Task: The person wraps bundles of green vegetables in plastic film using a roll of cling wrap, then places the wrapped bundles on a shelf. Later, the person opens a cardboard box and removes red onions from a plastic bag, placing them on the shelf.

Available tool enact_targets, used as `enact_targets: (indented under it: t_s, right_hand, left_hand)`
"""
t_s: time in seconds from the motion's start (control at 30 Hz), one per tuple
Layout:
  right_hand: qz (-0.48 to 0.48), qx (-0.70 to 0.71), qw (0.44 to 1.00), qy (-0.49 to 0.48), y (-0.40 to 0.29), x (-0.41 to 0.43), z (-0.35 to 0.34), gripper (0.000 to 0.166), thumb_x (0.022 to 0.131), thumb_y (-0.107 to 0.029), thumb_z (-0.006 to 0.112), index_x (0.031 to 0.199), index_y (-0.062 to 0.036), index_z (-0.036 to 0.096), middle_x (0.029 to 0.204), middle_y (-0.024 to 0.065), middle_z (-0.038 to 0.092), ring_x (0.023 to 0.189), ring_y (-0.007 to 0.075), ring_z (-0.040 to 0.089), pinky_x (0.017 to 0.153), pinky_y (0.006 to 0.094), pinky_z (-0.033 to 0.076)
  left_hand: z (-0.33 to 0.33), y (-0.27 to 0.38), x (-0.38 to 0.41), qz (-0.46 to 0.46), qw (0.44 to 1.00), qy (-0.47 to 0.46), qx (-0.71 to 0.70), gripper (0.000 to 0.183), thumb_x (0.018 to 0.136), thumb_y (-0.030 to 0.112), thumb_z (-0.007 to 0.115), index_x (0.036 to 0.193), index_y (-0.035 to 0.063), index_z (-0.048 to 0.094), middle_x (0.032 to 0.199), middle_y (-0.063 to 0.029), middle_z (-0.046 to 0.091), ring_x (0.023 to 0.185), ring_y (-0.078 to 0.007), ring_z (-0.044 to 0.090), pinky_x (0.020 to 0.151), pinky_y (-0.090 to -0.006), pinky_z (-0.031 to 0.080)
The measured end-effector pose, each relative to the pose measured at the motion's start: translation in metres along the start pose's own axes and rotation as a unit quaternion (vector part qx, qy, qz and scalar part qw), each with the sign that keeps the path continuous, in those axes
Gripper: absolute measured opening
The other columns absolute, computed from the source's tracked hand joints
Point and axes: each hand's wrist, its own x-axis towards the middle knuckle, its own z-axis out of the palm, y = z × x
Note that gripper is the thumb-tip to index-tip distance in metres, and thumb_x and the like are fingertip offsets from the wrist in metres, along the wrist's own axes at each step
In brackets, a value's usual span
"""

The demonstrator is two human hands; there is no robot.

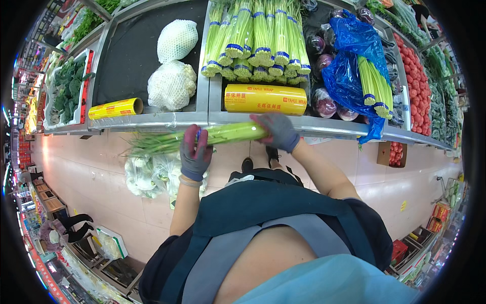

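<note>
Across my body I hold one bunch of long green stalks (233,133), likely garlic shoots, level above the display's front edge. My left hand (195,154), in a grey and maroon glove, grips it near its loose green tips, by a blue band. At the bunch's other end is my right hand (279,131), gloved alike, with its fingers around the stalk ends. Just beyond lies a yellow roll of cling wrap (265,99). Behind that roll, banded bunches of the same stalks (262,41) are piled with their cut ends toward me.
Two netted cauliflowers (172,85) and a smaller yellow wrap roll (115,108) sit on the black shelf at left. A blue plastic bag (338,76) with more bunches lies over purple cabbages (325,102) at right. Bagged cauliflowers (146,178) rest on the floor by my left arm.
</note>
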Motion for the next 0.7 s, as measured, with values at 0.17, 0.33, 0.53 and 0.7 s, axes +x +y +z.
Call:
enact_targets:
  t_s: [0.17,0.33,0.53,0.7]
  right_hand:
    - [-0.090,-0.078,0.987,0.108,0.022,0.058,-0.058,0.082,0.057,-0.024,0.080,0.131,-0.0145,0.045,0.100,0.0081,0.061,0.084,0.0303,0.058,0.071,0.0420,0.047]
    - [0.093,-0.001,0.970,0.222,0.052,0.068,-0.077,0.076,0.069,-0.029,0.079,0.134,-0.0091,0.044,0.107,0.0162,0.060,0.094,0.0312,0.061,0.080,0.0351,0.050]
    - [0.230,0.098,0.906,0.341,0.111,0.136,-0.074,0.086,0.074,-0.043,0.073,0.139,-0.0025,0.034,0.112,0.0242,0.055,0.102,0.0314,0.057,0.083,0.0345,0.046]
    - [0.298,0.076,0.943,0.125,0.147,0.117,-0.074,0.084,0.080,-0.054,0.061,0.141,-0.0049,0.031,0.136,0.0224,0.040,0.120,0.0344,0.047,0.100,0.0374,0.038]
  left_hand:
    - [-0.077,0.015,0.071,-0.298,0.823,0.194,-0.443,0.039,0.083,0.008,0.060,0.120,0.0006,0.054,0.113,-0.0128,0.059,0.099,-0.0172,0.057,0.083,-0.0281,0.047]
    - [-0.118,-0.047,0.051,-0.330,0.824,0.262,-0.377,0.031,0.097,0.023,0.042,0.112,-0.0007,0.056,0.099,-0.0073,0.060,0.067,-0.0098,0.054,0.056,-0.0210,0.043]
    - [0.001,-0.040,0.015,-0.473,0.711,-0.073,-0.515,0.029,0.094,0.024,0.054,0.109,-0.0001,0.059,0.090,-0.0093,0.062,0.076,-0.0153,0.062,0.067,-0.0277,0.053]
    - [0.123,-0.043,-0.037,-0.629,0.531,-0.310,-0.475,0.040,0.088,0.035,0.062,0.116,0.0081,0.054,0.102,-0.0062,0.059,0.075,-0.0170,0.059,0.071,-0.0370,0.055]
